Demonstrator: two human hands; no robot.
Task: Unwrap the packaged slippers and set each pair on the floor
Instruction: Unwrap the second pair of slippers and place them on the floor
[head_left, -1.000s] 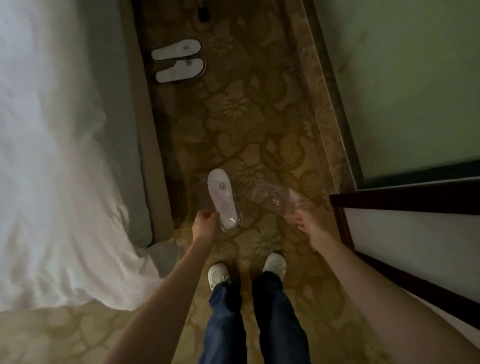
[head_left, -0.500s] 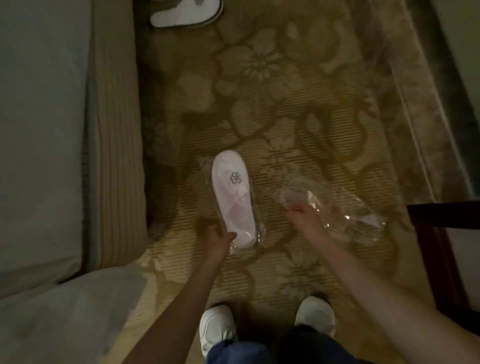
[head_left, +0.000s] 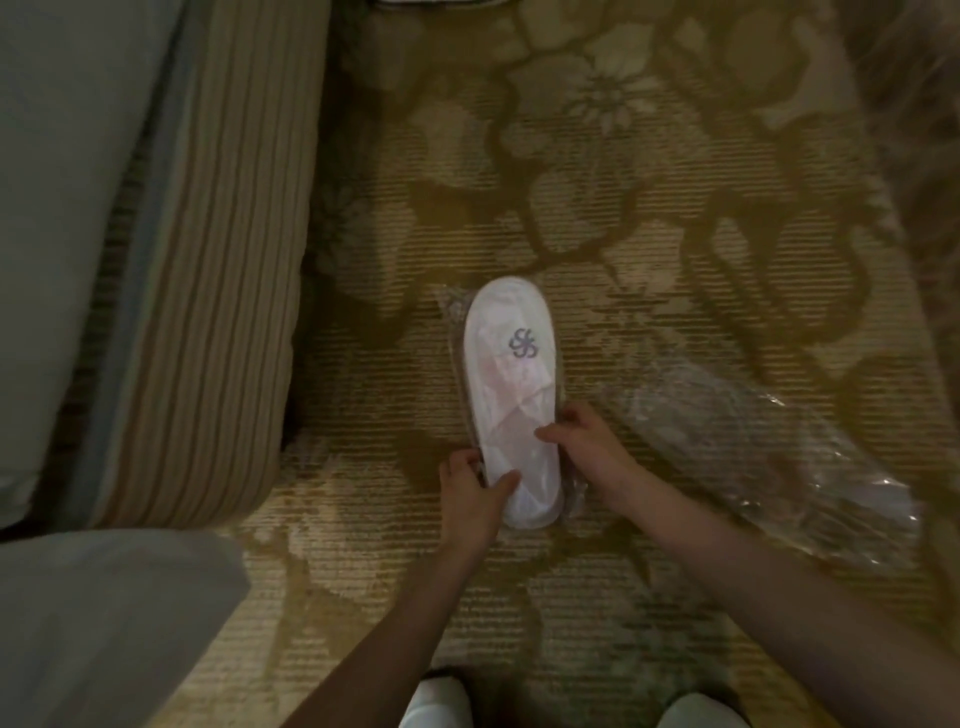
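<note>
A white slipper pack (head_left: 511, 384) in clear plastic lies lengthwise on the patterned carpet, a dark logo near its far end. My left hand (head_left: 475, 493) grips the near left edge of the pack, thumb on top. My right hand (head_left: 584, 447) holds the pack's right side near the heel, fingers curled on the wrapping. An empty clear plastic wrapper (head_left: 769, 462) lies flat on the carpet to the right of my right forearm.
The striped bed base (head_left: 223, 270) and grey mattress edge run along the left. A white sheet corner (head_left: 104, 623) hangs at the lower left. My white shoes (head_left: 436, 706) stand at the bottom edge. Another white slipper's edge (head_left: 441, 2) shows at the top.
I have bent lower toward the floor. My right hand let go of the empty wrapper, which now lies on the carpet, and moved onto the slipper pack. The pack rests on the floor.
</note>
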